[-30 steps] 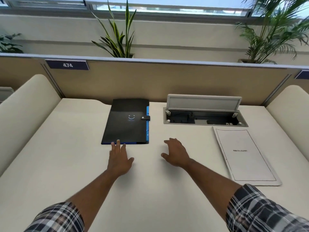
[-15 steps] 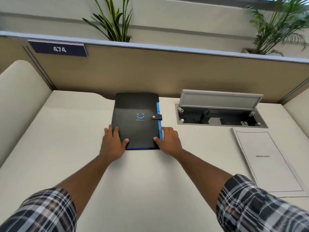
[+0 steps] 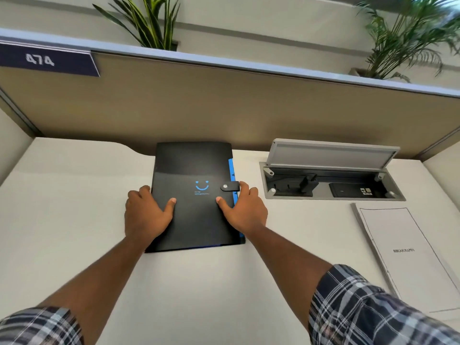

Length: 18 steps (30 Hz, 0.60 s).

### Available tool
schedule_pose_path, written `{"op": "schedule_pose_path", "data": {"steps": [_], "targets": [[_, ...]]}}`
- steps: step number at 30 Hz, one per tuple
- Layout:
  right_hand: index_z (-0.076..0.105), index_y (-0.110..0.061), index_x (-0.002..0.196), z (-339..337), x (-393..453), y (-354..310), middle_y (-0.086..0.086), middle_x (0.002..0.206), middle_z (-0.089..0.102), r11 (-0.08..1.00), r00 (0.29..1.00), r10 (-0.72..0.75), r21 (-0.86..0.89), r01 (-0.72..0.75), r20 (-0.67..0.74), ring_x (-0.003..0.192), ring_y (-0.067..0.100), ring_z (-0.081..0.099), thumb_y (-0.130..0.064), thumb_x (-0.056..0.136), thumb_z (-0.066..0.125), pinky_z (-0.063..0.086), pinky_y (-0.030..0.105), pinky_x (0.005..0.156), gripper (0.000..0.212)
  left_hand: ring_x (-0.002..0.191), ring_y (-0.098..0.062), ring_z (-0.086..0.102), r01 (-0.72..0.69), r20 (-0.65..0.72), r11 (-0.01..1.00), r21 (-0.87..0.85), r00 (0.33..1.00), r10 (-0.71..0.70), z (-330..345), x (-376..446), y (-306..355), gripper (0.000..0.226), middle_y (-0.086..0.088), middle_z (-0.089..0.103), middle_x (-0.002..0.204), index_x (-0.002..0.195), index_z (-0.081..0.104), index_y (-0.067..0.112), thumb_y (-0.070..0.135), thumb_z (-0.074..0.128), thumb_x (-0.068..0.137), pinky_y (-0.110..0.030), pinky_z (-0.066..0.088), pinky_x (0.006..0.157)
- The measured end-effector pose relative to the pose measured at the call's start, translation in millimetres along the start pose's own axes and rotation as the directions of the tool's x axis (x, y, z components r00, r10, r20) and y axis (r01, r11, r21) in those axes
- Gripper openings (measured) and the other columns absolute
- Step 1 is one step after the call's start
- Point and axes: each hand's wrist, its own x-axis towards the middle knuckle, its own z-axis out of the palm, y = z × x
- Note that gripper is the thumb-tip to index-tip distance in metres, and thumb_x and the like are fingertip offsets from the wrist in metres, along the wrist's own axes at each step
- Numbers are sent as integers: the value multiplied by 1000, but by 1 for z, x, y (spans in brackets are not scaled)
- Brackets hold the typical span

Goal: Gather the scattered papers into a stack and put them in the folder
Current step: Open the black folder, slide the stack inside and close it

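Note:
A black folder (image 3: 191, 170) with a blue smile mark and blue tabbed edge lies closed on the desk, its snap strap fastened on the right side. My left hand (image 3: 145, 214) grips its left edge, thumb on the cover. My right hand (image 3: 245, 207) grips its right edge just below the strap, thumb on the cover. A stack of white papers (image 3: 408, 255) with a bordered title page lies flat at the right of the desk, apart from both hands.
An open grey cable box (image 3: 331, 170) with its lid raised is set into the desk (image 3: 62, 220) between folder and papers. A tan partition (image 3: 224, 103) with a "474" plate closes the back. Padded side walls flank the desk.
Both hands went from flat on the desk to the folder's sides, then slid further up its edges. The camera has moved closer and the folder lies nearer to me.

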Motion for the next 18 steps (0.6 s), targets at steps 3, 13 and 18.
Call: {"op": "schedule_pose_path", "data": {"steps": [3, 13, 18], "targets": [[40, -26, 145, 7, -1, -6, 4, 116, 56, 998, 997, 17, -59, -21, -74, 97, 27, 66, -84, 83, 40, 54, 38, 76, 85, 93, -41, 58, 11, 2, 1000, 23, 1000, -11, 0, 7, 1, 72, -18, 49, 110, 116, 46, 8, 64, 65, 76, -45, 51, 78], [33, -32, 148, 1, 31, -4, 10, 92, 69, 966, 991, -127, -233, 115, -36, 85, 34, 68, -71, 98, 31, 41, 37, 65, 63, 98, -37, 61, 123, 90, 992, 7, 988, -123, -6, 19, 8, 79, -12, 50, 115, 111, 45, 12, 71, 73, 65, -45, 52, 77], [34, -32, 149, -3, 29, -3, 14, 105, 68, 955, 988, -146, -254, 152, 43, 92, 35, 67, -59, 106, 27, 41, 36, 68, 52, 102, -33, 59, 168, 127, 985, -47, 979, -161, -6, 15, 8, 78, -9, 50, 115, 107, 51, 13, 67, 80, 60, -47, 53, 82]]}}
